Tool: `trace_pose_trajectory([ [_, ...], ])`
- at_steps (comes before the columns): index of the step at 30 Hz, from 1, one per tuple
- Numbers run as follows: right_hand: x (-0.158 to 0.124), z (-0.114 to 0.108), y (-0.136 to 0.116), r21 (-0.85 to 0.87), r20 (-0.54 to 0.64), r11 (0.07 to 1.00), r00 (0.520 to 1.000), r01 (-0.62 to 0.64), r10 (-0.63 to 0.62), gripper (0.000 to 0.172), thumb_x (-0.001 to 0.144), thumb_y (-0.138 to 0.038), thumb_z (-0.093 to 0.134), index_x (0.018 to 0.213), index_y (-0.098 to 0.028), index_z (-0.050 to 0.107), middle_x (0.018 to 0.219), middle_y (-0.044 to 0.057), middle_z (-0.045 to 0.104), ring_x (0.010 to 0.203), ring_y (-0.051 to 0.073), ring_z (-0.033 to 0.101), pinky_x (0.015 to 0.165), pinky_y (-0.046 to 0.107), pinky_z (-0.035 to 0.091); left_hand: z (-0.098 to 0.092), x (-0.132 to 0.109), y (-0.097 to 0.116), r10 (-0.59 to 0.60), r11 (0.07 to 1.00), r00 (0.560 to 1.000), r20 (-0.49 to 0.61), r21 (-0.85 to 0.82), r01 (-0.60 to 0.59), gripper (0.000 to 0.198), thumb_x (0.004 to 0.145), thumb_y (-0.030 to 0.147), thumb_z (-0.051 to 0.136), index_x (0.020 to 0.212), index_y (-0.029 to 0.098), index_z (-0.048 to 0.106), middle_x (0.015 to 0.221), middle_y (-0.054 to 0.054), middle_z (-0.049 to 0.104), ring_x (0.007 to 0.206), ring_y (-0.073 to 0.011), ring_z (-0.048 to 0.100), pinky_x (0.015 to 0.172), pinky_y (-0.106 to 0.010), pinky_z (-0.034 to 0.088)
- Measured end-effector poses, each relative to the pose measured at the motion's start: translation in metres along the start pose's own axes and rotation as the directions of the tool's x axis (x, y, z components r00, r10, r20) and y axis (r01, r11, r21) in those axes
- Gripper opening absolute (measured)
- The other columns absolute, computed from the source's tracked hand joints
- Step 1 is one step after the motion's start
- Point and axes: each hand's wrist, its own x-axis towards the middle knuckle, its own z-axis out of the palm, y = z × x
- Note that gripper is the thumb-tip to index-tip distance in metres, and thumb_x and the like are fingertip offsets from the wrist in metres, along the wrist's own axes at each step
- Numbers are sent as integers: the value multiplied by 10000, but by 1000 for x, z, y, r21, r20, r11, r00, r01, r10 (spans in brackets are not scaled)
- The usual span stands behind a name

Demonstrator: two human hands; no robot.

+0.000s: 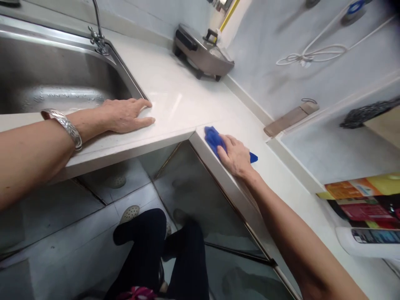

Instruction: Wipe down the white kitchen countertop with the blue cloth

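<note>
Steel sink [56, 62], 1 silver bracelet [66, 123], left hand [121, 116] spread on the white countertop [175, 96] beside the sink, lidded pan [200, 52] farther back, right hand [235, 156] holding a blue cloth [213, 139] on the countertop near its front edge, long tan object [290, 118] by the wall [265, 46]

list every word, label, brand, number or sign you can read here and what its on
No text can be read.
Yellow-and-orange package: print too blurred to read.
Red package: too blurred to read.
Dark label on the white container: too small and blurred to read.
Blue cloth: no lettering visible.
</note>
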Motion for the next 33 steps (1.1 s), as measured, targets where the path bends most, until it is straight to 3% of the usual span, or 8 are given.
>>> trace_pose_trajectory([
  [6,-77,1,36,74,-164,996,986,55,-42,501,1031,-449,336,1395,-239,609,1418,117,641,1301,298,584,1092,495,466,-3,-4,2,12,1000,1000,14,6,-12,839,908,751,272,1642,346,250,1667,-52,359,1446,-407,430,1184,-559,333],
  [10,-101,0,41,136,-275,989,961,53,-13,420,1024,-372,342,1257,-237,664,1297,115,715,1231,271,645,1091,480,470,-3,-5,1,42,999,999,-1,-4,-42,834,917,738,270,1643,328,253,1677,-48,342,1480,-375,398,1209,-545,308],
  [16,-77,-48,53,39,-356,971,905,-234,233,476,1018,-391,308,1263,-153,639,978,145,745,830,287,706,818,410,535,-2,-3,-4,79,997,997,-9,-10,-79,845,915,743,270,1638,306,276,1654,-74,380,1468,-374,418,1191,-566,335],
  [20,-40,-113,77,-5,-507,941,812,-339,290,471,1011,-344,312,1269,-120,637,1007,159,725,887,283,679,855,391,494,-1,0,-6,54,999,998,-6,3,-54,849,908,744,271,1638,311,279,1672,-82,350,1466,-400,419,1175,-589,350],
  [23,-20,-152,94,-19,-610,875,700,-483,373,477,1007,-265,279,1256,-65,635,1102,226,710,960,291,659,886,393,457,-1,3,-8,47,999,999,-6,2,-47,861,898,758,274,1638,316,280,1673,-87,347,1449,-417,439,1172,-593,351],
  [25,-14,-166,102,-81,-558,826,712,-558,426,476,1012,-262,295,1269,-47,634,1111,251,708,958,297,648,871,389,437,-1,4,-8,55,998,998,-8,-1,-55,868,893,762,281,1639,319,276,1674,-79,348,1452,-414,438,1174,-585,354],
  [28,-12,-176,107,-206,-372,826,823,-525,431,431,999,-304,391,1250,-103,677,1067,215,730,914,281,627,831,357,415,-1,4,-9,53,999,999,-6,-8,-53,862,895,760,286,1641,329,269,1673,-64,354,1465,-397,426,1173,-572,365],
  [33,-13,-190,116,-265,-260,759,802,-594,537,415,955,-250,387,1084,-116,758,1031,212,743,844,248,609,746,307,404,0,3,-11,61,998,998,-24,-10,-61,858,901,772,286,1636,330,290,1658,-74,381,1444,-393,447,1164,-583,379],
])
